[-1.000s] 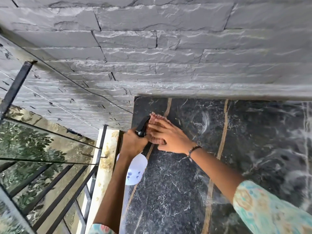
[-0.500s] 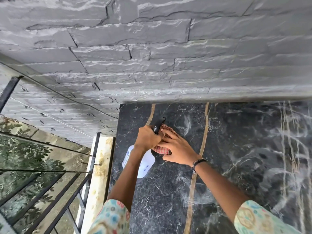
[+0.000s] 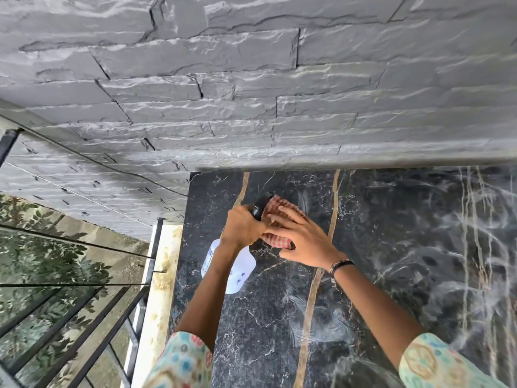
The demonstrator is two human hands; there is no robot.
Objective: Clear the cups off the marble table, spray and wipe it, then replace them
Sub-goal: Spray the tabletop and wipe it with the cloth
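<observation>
The black marble table (image 3: 391, 247) with tan veins fills the lower right, against the wall. My left hand (image 3: 242, 229) grips the neck of a white spray bottle (image 3: 237, 271) with a black nozzle, held just above the table's left part. My right hand (image 3: 302, 239) lies flat with straight fingers on a red checked cloth (image 3: 275, 211), pressing it to the marble beside the nozzle. Wet smears shine on the surface. No cups are in view.
A grey stacked-stone wall (image 3: 251, 93) rises directly behind the table. Left of the table's edge stand a pale ledge (image 3: 156, 289) and a black metal railing with glass (image 3: 70, 317), with foliage beyond it.
Both hands with the cloth and bottle have shifted a little to the right, away from the table's left back corner. The left hand's grip on the bottle is unchanged.
</observation>
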